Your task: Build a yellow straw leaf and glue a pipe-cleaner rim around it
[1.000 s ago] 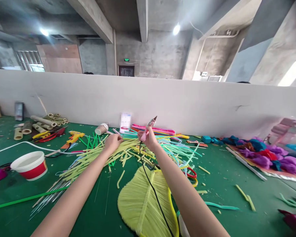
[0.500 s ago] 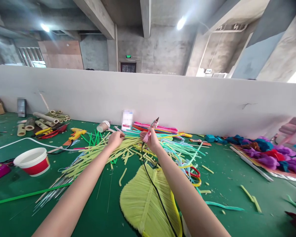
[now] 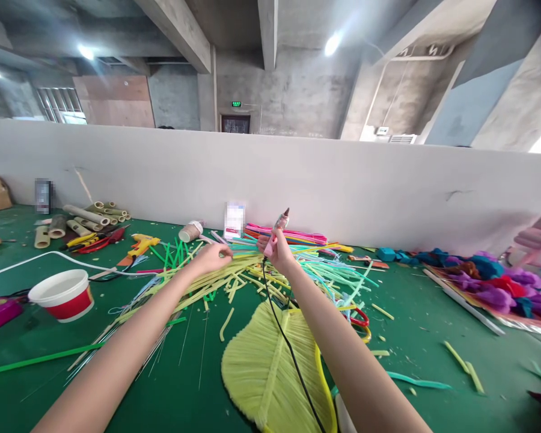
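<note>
My right hand [image 3: 281,254] is wrapped round a small pink hot glue gun [image 3: 281,222], its nozzle tilted up and to the right. From its handle a black cord runs down across a yellow-green leaf [image 3: 256,367] with fuzzy ribs, lying below. My left hand [image 3: 210,258] reaches over a loose pile of pale yellow-green pipe cleaners [image 3: 216,278], fingers curled together. What is between those fingertips, if anything, I cannot make out. Turquoise pipe cleaners [image 3: 342,273] spread to the right of my right hand.
At left are a paper cup [image 3: 67,294], a yellow glue gun [image 3: 143,243], bamboo pieces [image 3: 88,216] and pliers [image 3: 83,240]. Red and yellow scissor handles [image 3: 359,317] lie right of the leaf. Purple and blue bundles [image 3: 496,282] sit far right. A pale partition [image 3: 388,186] stands behind.
My left hand has shifted slightly to the right over the pile, its forearm swinging left and lower. My right hand still holds the pink glue gun in nearly the same place.
</note>
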Demonstrator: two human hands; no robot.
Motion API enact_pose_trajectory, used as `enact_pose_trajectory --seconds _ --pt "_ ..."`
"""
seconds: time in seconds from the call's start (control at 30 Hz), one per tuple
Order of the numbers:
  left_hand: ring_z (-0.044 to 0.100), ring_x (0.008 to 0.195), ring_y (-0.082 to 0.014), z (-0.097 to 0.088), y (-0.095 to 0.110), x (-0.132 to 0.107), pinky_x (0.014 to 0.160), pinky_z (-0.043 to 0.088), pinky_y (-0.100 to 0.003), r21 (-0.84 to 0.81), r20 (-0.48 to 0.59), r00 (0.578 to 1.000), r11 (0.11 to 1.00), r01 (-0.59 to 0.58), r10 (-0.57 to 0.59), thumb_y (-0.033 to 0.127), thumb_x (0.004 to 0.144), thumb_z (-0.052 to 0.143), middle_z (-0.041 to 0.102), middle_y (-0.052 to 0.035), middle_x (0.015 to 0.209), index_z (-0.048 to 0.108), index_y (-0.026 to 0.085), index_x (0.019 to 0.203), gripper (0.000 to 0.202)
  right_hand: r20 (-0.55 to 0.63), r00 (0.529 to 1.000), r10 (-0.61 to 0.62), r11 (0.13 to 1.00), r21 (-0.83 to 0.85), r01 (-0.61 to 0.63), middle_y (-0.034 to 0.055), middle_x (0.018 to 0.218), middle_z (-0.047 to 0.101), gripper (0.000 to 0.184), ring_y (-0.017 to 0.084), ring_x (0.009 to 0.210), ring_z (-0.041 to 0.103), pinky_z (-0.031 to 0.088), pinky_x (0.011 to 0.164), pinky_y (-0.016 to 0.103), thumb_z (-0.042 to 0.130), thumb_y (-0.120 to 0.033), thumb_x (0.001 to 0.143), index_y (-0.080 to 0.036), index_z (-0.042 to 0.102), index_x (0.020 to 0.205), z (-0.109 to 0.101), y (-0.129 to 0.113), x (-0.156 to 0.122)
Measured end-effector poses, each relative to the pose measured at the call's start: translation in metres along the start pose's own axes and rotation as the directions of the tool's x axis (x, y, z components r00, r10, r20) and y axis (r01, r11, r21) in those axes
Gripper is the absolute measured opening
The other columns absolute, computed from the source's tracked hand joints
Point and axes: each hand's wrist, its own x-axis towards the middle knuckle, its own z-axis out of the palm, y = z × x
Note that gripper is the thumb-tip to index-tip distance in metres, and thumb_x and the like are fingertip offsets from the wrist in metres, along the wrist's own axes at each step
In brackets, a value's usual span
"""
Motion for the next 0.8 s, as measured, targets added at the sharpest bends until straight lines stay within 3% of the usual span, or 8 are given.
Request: enact_pose_trajectory --seconds 0.13,0.2,0.43,0.8 --pt "0.063 0.103 -0.0231 -0.007 -0.009 0.016 0.087 0.054 -0.044 0.079 -0.147 0.985 0.992 0.100 -0.088 0.032 0.095 0.059 0.061 -0.0100 0.124 0.059 0.018 0.123 0.031 -0.005 1.000 0.026 0.999 -0.028 -0.026 0.0070 0.111 0.064 0.031 0.017 0.091 0.064 0.056 0.078 0.036 0.056 -0.039 0.095 -0.016 0.061 0.115 0.001 0.006 0.000" --pt "0.063 0.104 -0.0235 -0.004 -0.011 0.026 0.087 0.054 -0.044 0.104 -0.182 0.976 0.985 0.138 -0.117 0.032 0.095 0.059 0.060 -0.0103 0.125 0.058 0.018 0.124 0.032 -0.006 1.000 0.028 0.999 -0.032 -0.029 0.0075 0.116 0.063 0.031 0.018 0.094 0.064 0.056 0.080 0.038 0.057 -0.038 0.095 -0.017 0.059 0.119 0.001 0.008 0.000" --pt "0.063 0.103 -0.0234 0.015 -0.006 0.046 0.086 0.055 -0.043 0.193 -0.115 0.972 0.955 0.225 -0.206 0.032 0.095 0.059 0.060 -0.0099 0.124 0.058 0.018 0.123 0.032 0.013 1.000 0.026 0.999 -0.040 -0.025 0.0062 0.108 0.064 0.031 0.016 0.087 0.064 0.056 0.074 0.034 0.056 -0.039 0.096 -0.015 0.060 0.114 -0.001 0.006 -0.003" --pt "0.063 0.103 -0.0234 0.017 -0.005 0.050 0.086 0.055 -0.043 0.256 -0.097 0.970 0.936 0.242 -0.225 0.032 0.094 0.060 0.061 -0.0098 0.124 0.058 0.018 0.123 0.032 0.021 0.999 0.043 0.997 -0.066 -0.041 0.0081 0.118 0.062 0.033 0.019 0.098 0.063 0.055 0.083 0.040 0.058 -0.037 0.095 -0.017 0.059 0.120 0.012 0.004 -0.006"
